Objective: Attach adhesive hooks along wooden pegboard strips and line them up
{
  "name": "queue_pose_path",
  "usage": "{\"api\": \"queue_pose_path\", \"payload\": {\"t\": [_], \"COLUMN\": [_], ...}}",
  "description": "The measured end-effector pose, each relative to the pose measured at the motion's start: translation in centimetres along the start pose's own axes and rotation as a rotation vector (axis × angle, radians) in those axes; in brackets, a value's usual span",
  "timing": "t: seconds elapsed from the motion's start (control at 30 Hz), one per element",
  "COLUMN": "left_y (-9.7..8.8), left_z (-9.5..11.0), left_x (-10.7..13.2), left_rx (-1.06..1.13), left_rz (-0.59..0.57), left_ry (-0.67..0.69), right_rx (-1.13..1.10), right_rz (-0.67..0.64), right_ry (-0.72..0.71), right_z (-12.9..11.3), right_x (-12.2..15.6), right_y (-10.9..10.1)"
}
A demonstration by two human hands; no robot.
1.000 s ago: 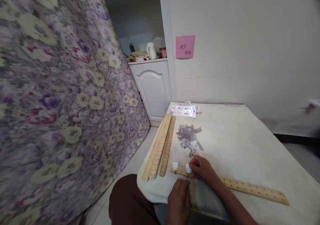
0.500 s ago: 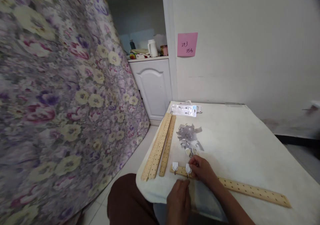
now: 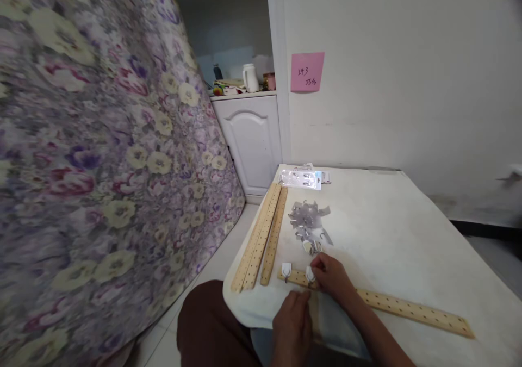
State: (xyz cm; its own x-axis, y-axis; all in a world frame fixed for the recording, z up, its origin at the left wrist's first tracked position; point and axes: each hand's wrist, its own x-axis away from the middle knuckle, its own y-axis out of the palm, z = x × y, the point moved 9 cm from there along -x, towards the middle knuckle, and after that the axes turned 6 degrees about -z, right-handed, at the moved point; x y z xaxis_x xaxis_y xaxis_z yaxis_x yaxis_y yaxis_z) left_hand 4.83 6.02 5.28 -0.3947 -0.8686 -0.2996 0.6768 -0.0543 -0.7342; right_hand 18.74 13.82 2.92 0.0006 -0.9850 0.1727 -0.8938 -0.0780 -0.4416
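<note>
A small white plastic hook with a metal crook sits over the left part of a long pale wooden strip with dark holes, its right edge pinched between thumb and forefinger of the right hand, which comes in from 4 o'clock. It looks light and stiff, its smooth plate perhaps a little slippery; the plate's side edges seem the best place to take hold, leaving the crook free. The strip looks rigid and light, best steadied along its long edges. At 7 o'clock, the left hand is curled near the strip's close edge; whether it grips anything I cannot tell. Another white hook is on the strip at 9 o'clock. Just off at 12 lie a few loose hooks, with a greyish heap of clear-backed hooks beyond. Three more pale perforated strips lie lengthwise at 10 o'clock on the cream-covered surface. Farthest, near 12, is a clear plastic package.
</note>
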Motion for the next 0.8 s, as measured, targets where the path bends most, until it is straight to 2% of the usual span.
{"api": "queue_pose_path", "payload": {"t": [0.13, 0.3, 0.8], "left_y": [0.41, 0.74, 0.39], "left_z": [-0.15, -0.09, -0.06], "left_x": [0.05, 0.15, 0.18], "left_rx": [-0.02, -0.051, 0.03], "left_rz": [-0.017, -0.031, -0.019], "left_ry": [0.0, 0.005, 0.004], "right_rx": [0.058, 0.03, -0.013], "right_rz": [0.032, 0.011, -0.013], "right_ry": [-0.002, 0.022, 0.064], "right_z": [0.18, 0.14, 0.21], "right_x": [-0.03, 0.15, -0.04], "right_y": [-0.18, -0.1, -0.17]}}
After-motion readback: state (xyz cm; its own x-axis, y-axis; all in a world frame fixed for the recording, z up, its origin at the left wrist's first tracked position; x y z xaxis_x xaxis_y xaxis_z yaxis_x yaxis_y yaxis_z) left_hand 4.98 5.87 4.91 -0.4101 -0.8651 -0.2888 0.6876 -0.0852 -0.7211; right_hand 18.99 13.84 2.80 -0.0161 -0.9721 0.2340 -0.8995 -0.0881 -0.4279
